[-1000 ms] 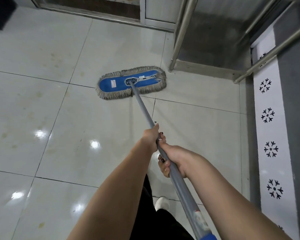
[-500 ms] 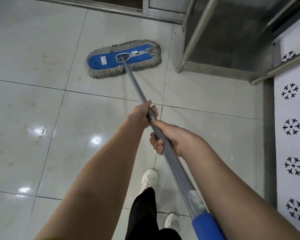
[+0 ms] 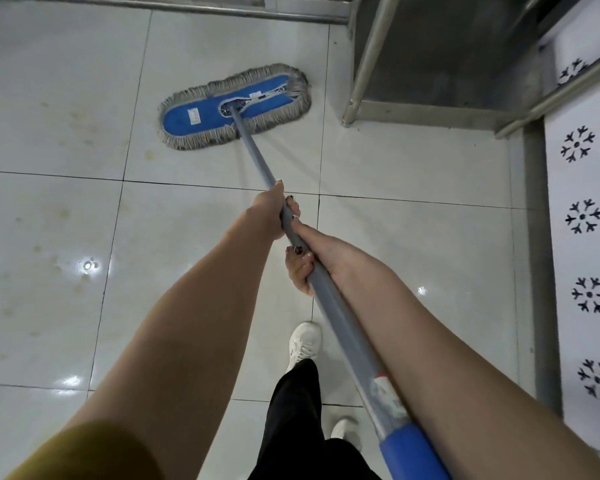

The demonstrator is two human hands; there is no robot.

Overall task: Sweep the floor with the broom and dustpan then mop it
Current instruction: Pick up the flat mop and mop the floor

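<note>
**Mop**: flat blue head with a grey fringe, lying flat on the floor so the whole fringe meets the tile. Its far end is near the foot of a metal rack, apart from it.

**Handle**: grey pole with a blue grip at the near end. It slants low, which puts the head well ahead of the person.

**Left hand**: lower on the pole and wrapped round it. Judged to steer.

**Right hand**: directly behind the left, with its fingers curled under the pole. Judged to drive the stroke.

**Stains**: yellowish marks on the tiles left of the head. Likely the ground left to cover.

**Shoe**: white, stepped forward under the pole.

**Broom, dustpan**: not in view. The task is judged to be at the mopping stage.
</note>
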